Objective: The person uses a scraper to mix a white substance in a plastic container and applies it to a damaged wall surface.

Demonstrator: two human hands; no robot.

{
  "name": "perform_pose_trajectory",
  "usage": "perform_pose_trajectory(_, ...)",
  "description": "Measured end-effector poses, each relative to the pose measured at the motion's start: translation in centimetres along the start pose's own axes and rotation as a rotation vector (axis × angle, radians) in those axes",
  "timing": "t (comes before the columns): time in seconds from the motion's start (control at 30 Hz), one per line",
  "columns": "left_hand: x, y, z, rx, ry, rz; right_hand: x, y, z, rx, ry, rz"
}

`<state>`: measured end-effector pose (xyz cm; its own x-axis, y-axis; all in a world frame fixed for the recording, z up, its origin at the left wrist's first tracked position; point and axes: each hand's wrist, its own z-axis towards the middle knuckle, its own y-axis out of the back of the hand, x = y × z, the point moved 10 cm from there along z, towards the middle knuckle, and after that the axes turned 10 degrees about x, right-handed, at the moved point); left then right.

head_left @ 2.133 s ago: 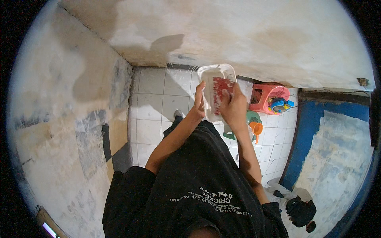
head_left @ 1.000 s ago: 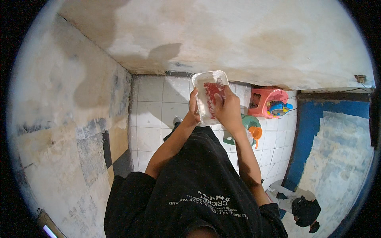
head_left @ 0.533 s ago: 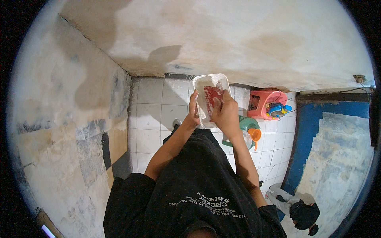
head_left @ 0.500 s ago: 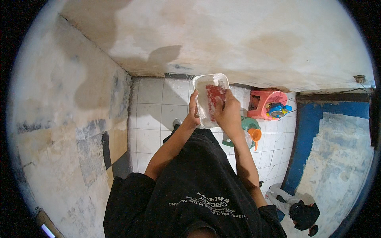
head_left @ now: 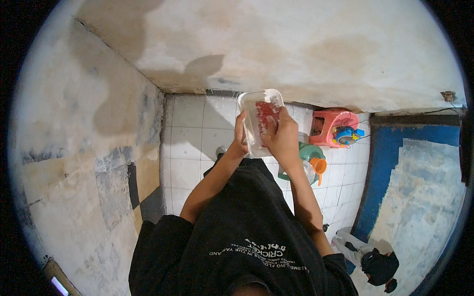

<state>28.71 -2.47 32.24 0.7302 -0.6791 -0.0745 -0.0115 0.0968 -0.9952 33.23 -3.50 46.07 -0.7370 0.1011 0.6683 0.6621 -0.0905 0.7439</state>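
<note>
My left hand (head_left: 240, 134) grips the left long side of a pale, see-through rectangular plastic tub (head_left: 250, 109), its fingers hidden beneath. The tub is held up above the floor in front of my body. Inside it, a flat red spreader-like piece (head_left: 266, 112) is pinched in my right hand (head_left: 285, 139), the thumb lying on its face. White paste is smeared along the red piece's left edge, and whitish residue coats the tub's walls.
Patchy, whitish-coated walls (head_left: 276, 54) rise ahead and at the left. On the tiled floor (head_left: 187, 143) at the right stand a pink stool (head_left: 318, 129) with a blue-yellow device (head_left: 347, 135), a green container (head_left: 308, 150) and an orange dipper (head_left: 320, 166). Another person (head_left: 377, 266) is at the lower right.
The tub has shifted slightly up and to the left. My right hand and the red piece have moved a little with it; both grips are unchanged.
</note>
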Motion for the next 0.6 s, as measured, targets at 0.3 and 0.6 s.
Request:
perform_pose_trajectory(0.3,-0.3,0.9,0.1,0.026,-0.087,0.18,1.5,1.5,-0.1,-0.073,0.067,0.043)
perform_pose_trajectory(0.6,-0.2,-0.7,0.5,0.068,-0.041,0.033,0.7,2.3,0.4,-0.116,0.025,0.019)
